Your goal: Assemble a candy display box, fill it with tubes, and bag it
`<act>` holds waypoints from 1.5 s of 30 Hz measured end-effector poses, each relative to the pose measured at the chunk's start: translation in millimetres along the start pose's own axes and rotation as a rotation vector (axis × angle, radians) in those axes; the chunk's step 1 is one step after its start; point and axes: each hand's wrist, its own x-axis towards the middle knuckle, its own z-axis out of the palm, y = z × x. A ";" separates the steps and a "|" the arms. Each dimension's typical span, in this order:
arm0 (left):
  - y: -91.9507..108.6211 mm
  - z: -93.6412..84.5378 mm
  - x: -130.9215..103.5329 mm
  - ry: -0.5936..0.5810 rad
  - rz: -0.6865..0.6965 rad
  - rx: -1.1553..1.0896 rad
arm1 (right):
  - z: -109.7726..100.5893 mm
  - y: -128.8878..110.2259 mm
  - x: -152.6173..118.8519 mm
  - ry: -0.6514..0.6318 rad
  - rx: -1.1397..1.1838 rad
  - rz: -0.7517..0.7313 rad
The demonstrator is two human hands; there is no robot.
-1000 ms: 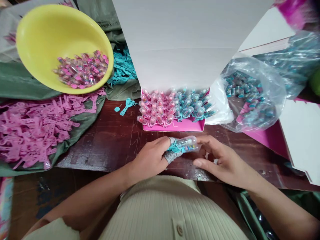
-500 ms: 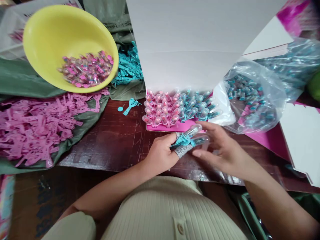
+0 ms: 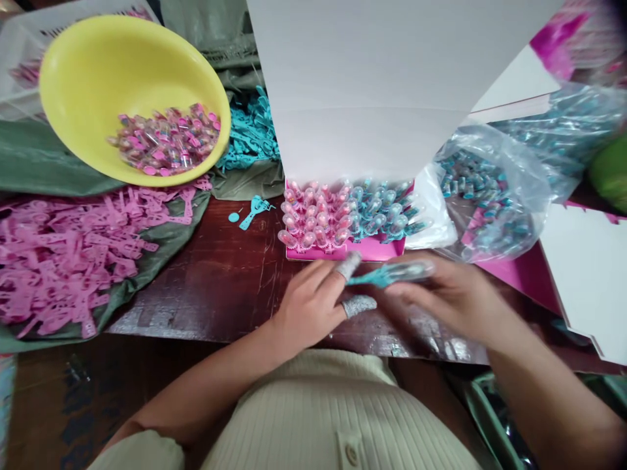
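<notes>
My right hand (image 3: 458, 290) grips teal plastic pieces with clear capsules (image 3: 379, 277), held sideways above the table's front edge and blurred by motion. My left hand (image 3: 311, 297) is just to the left, thumb and forefinger spread, silvery tape wrapped on both tips. The teal end points into the gap between those fingers; nothing appears gripped there. Right behind both hands stands a pink display box (image 3: 375, 249) with a tall white raised lid (image 3: 372, 72). It holds rows of pink capsule pieces (image 3: 318, 215) on the left and teal capsule pieces (image 3: 382, 207) on the right.
A tilted yellow basin (image 3: 122, 72) holds pink-capped capsules. Pink plastic parts (image 3: 68, 254) are heaped at left, teal parts (image 3: 252, 130) behind. One loose teal part (image 3: 255, 212) lies beside a small disc (image 3: 234, 217). Clear bags (image 3: 524, 228) of teal-capped capsules and white cardboard (image 3: 588, 274) occupy the right.
The teal capsule pieces have passed from my left hand to my right, which has closed on them and shifted slightly right. My left fingers have spread apart.
</notes>
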 end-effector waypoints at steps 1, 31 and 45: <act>-5.4 -4.1 4.7 0.071 0.048 0.097 | -7.0 2.1 1.9 0.077 -0.091 -0.009; -195.7 -34.8 39.4 -0.195 -0.768 0.701 | 26.0 2.8 62.5 -0.114 -0.843 0.012; -117.7 -81.4 17.4 0.228 -0.741 -0.110 | -114.5 198.7 51.5 0.426 -0.746 0.639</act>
